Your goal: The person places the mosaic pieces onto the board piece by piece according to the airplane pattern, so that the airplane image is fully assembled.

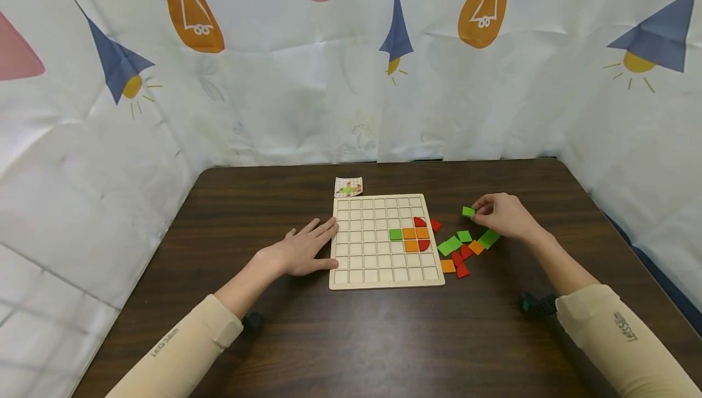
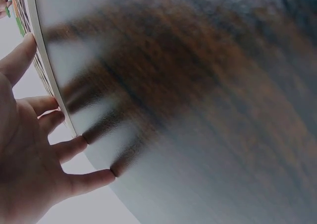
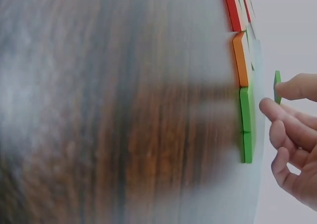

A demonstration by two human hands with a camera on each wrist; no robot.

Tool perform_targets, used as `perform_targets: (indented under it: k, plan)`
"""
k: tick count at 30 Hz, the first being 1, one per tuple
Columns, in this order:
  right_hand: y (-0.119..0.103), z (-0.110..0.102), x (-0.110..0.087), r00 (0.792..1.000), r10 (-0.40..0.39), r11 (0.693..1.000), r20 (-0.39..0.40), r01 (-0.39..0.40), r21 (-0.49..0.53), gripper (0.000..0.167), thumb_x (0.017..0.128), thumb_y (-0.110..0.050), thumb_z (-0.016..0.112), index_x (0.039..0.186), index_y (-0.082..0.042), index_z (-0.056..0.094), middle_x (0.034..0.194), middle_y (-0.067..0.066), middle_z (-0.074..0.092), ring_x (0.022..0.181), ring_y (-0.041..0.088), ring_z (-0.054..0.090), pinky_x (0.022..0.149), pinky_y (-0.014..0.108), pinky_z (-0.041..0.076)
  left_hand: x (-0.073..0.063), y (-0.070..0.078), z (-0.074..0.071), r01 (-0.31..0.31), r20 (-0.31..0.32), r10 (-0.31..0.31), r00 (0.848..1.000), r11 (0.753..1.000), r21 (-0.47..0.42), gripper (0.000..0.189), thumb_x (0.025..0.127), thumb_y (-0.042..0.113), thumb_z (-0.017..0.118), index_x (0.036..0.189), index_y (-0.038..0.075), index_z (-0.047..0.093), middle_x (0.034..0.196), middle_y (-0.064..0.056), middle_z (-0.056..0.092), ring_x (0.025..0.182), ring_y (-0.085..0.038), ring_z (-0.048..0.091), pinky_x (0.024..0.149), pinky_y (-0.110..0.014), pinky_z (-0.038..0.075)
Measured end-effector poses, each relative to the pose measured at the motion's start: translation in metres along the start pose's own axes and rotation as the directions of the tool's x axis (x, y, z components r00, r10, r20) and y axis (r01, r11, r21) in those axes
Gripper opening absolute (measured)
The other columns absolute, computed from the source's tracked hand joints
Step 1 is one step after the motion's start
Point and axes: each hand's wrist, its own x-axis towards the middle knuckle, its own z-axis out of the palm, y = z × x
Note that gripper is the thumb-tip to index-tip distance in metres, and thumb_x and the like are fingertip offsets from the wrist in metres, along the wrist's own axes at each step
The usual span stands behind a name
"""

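A pale wooden grid board lies on the table with a green square, several orange squares and two red rounded pieces set in its right-hand cells. The left hand rests at the board's left edge, fingers spread and straight, thumb and fingertips touching the rim. Right of the board, the right hand pinches a green square tile between thumb and finger. In the right wrist view that green tile is held clear of the table. Below the hand lie loose green tiles.
Loose red pieces and orange tiles lie close along the board's right side. A small picture card with a coloured grid pattern touches the board's top left corner. The dark wood table ends at a printed curtain.
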Motion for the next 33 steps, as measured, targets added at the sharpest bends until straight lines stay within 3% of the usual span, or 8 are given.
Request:
perform_targets:
  k: [15, 33]
  plan:
    - [-0.024, 0.017, 0.002, 0.995, -0.097, 0.995, 0.022, 0.096, 0.038, 0.027, 0.094, -0.016, 0.073, 0.114, 0.001, 0.072, 0.099, 0.009, 0.075, 0.086, 0.023, 0.070, 0.071, 0.039, 0.057, 0.001, -0.001, 0.000, 0.003, -0.002, -0.003, 1.000, 1.000, 0.013, 0.087, 0.102, 0.060, 0.053, 0.167, 0.015, 0.015, 0.172, -0.004, 0.005, 0.156, -0.037, 0.008, 0.113, -0.073, 0.019]
    - [-0.062, 0.043, 0.008, 0.972, -0.227, 0.971, 0.067, 0.220, 0.091, 0.024, 0.094, -0.014, 0.075, 0.114, -0.002, 0.071, 0.094, -0.001, 0.075, 0.084, 0.016, 0.069, 0.077, 0.041, 0.057, -0.001, 0.000, 0.001, 0.005, -0.016, -0.005, 1.000, 1.000, -0.013, 0.087, 0.102, 0.059, 0.055, 0.167, 0.015, 0.016, 0.172, -0.005, 0.006, 0.156, -0.037, 0.008, 0.112, -0.074, 0.018]
